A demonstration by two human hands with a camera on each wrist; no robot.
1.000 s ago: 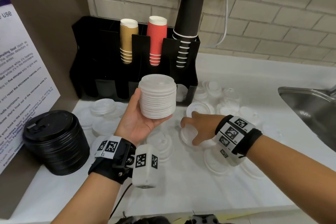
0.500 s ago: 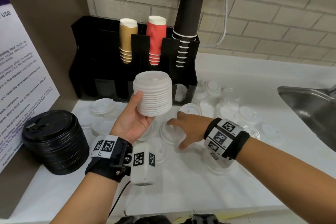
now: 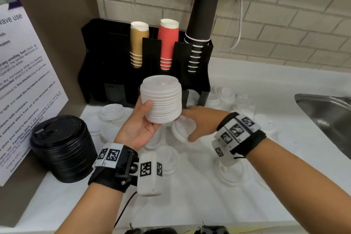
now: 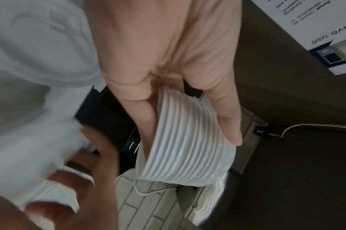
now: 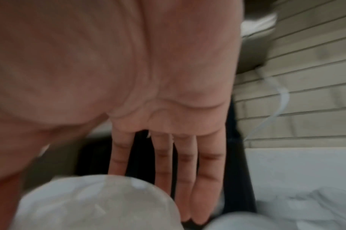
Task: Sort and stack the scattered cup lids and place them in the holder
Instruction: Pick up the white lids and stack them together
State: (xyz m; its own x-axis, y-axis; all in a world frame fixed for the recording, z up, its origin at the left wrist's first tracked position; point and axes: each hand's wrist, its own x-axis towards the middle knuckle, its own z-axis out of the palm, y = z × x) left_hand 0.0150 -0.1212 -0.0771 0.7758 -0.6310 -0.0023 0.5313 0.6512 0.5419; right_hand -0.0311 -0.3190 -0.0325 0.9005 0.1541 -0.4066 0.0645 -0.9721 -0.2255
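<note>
My left hand [image 3: 147,118] grips a tall stack of white lids [image 3: 161,100] above the counter, in front of the black holder [image 3: 114,59]. In the left wrist view the thumb and fingers [image 4: 230,124] clamp the stack of white lids [image 4: 187,147] from both sides. My right hand [image 3: 197,121] reaches palm-down just right of the stack, over a loose white lid [image 3: 180,131]. In the right wrist view its fingers [image 5: 184,163] are straight and the loose lid [image 5: 97,205] lies below the palm, blurred. Several more white lids [image 3: 226,93] lie scattered on the counter.
The holder carries tan [image 3: 138,43], red [image 3: 168,43] and black cups [image 3: 203,15]. A stack of black lids [image 3: 62,148] stands at the left by a wall notice [image 3: 24,85]. A steel sink [image 3: 326,116] is at the right. A white cable [image 3: 240,24] hangs on the brick wall.
My right hand has slid left across the scattered lids toward the held stack. My left hand has drifted slightly left with the stack.
</note>
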